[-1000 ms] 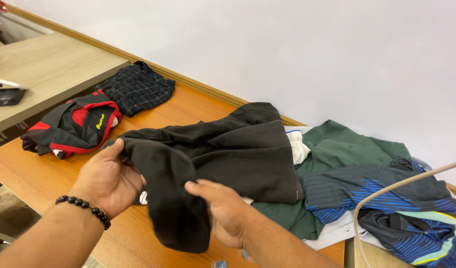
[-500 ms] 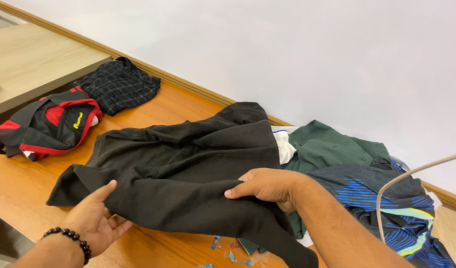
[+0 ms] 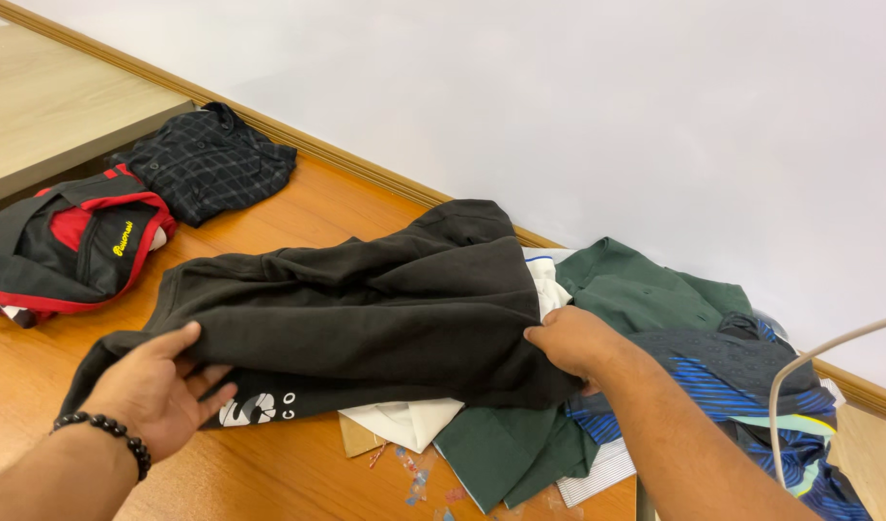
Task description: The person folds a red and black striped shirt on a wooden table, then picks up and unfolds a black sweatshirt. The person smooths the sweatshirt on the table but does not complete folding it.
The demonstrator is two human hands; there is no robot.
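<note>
1. The black garment [image 3: 366, 309] lay spread across the middle of the wooden worktop [image 3: 298, 207], its far edge close to the wall and its near edge lifted a little, with white lettering showing on a layer beneath.
2. Your left hand [image 3: 153, 391] held the garment's near left corner, thumb on top and fingers curled under the cloth, so that grip was closed on the fabric.
3. Your right hand [image 3: 573, 340] pinched the garment's right edge, that grip also closed on the cloth.
4. A white garment [image 3: 404, 420] poked out just under the black one's near edge.
5. A green shirt [image 3: 646, 289] lay to the right, partly beneath the black garment.
6. A dark blue striped garment [image 3: 752, 376] lay on the green shirt, further right.
7. To the far left sat a red and black jacket [image 3: 67, 241] and, just beyond it, a dark checked shirt [image 3: 207, 159].
</note>
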